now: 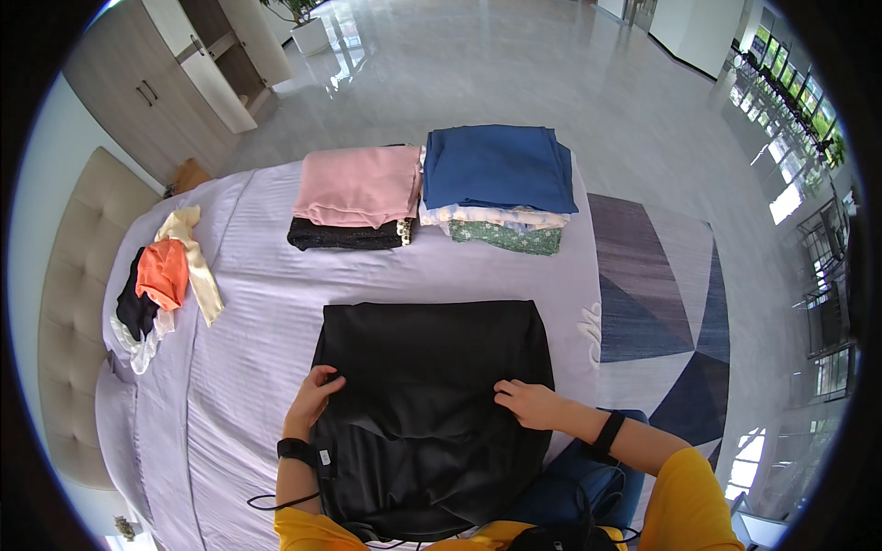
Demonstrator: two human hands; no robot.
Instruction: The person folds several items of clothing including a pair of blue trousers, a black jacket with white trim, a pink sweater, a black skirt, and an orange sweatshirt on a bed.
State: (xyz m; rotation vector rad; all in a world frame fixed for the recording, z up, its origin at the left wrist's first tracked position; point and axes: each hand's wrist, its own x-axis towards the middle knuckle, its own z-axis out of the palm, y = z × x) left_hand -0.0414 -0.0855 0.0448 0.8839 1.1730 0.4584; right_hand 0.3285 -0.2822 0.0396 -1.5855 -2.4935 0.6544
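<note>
A black cloth garment (434,358) lies spread on the bed in front of me, its far edge fairly straight and its near part wrinkled. At its left edge, my left hand (318,394) touches the cloth with thumb and fingers apart. My right hand (525,403) lies over the garment's right part, its fingers bent and pinching the fabric. A small white label (325,457) shows near the garment's lower left edge. Beyond it are a pink folded cloth (360,182) on a black folded one (344,234), and a blue folded cloth (493,169) on patterned and green ones (510,237).
The bed (255,330) has a lilac sheet. Loose orange (163,274), cream (200,265), black and white cloths lie near the headboard (89,310). A blue seat (575,482) stands at the near right, a geometric rug (661,310) beyond the bed's right edge.
</note>
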